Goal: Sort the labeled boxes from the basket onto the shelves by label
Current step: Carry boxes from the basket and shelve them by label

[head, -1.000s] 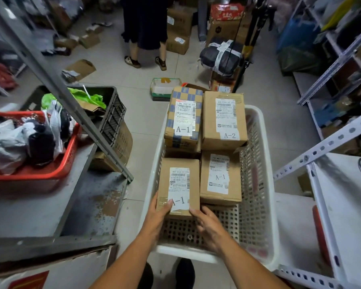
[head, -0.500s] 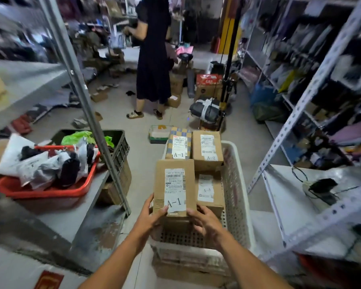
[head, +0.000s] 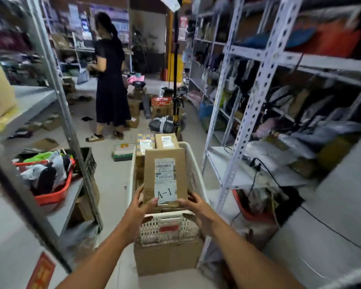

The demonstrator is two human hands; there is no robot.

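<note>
Both hands hold a brown cardboard box (head: pixel 165 176) up above the near end of a white perforated plastic basket (head: pixel 196 174); its white shipping label faces the camera and reads "A-1" at the bottom. The left hand (head: pixel 137 209) grips the box's lower left corner, thumb curled over the front face beside the label, and the right hand (head: pixel 196 207) grips the lower right corner the same way. Farther back in the basket lie a blue-and-tan checked box (head: pixel 145 142) and, just right of it, a plain brown labelled box (head: pixel 167 140); their labels are too small to read. The basket sits on a larger cardboard carton (head: pixel 167 257) on the floor. Grey metal shelves stand on either side: the left one (head: pixel 65 205) carries a red tub (head: pixel 54 195) of bagged goods, the right one (head: pixel 238 174) a black cable. A person in a dark dress (head: pixel 111 84) stands down the aisle.
</note>
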